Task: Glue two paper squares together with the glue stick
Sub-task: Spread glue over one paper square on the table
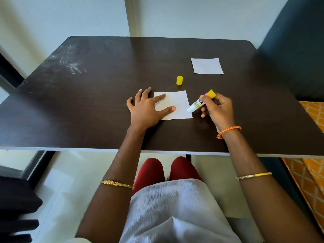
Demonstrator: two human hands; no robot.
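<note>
Nearest, the left hand (pixel 146 109) is lying spread, pinning the near paper square (pixel 177 105); the right hand (pixel 217 109) is gripping the uncapped glue stick (pixel 199 102) at its edge — gluing barely starting. Beyond, the cap (pixel 179 80) and second square (pixel 206 65) are waiting.

I wore a braided orange thread bracelet (pixel 228 131) at my right wrist, a slim plain gold bangle (pixel 253 176) higher on that bare forearm, an ornate gold bangle (pixel 117 184) on my left forearm, a ribbed pale grey top (pixel 175 211) and dark red trousers (pixel 152 170).
</note>
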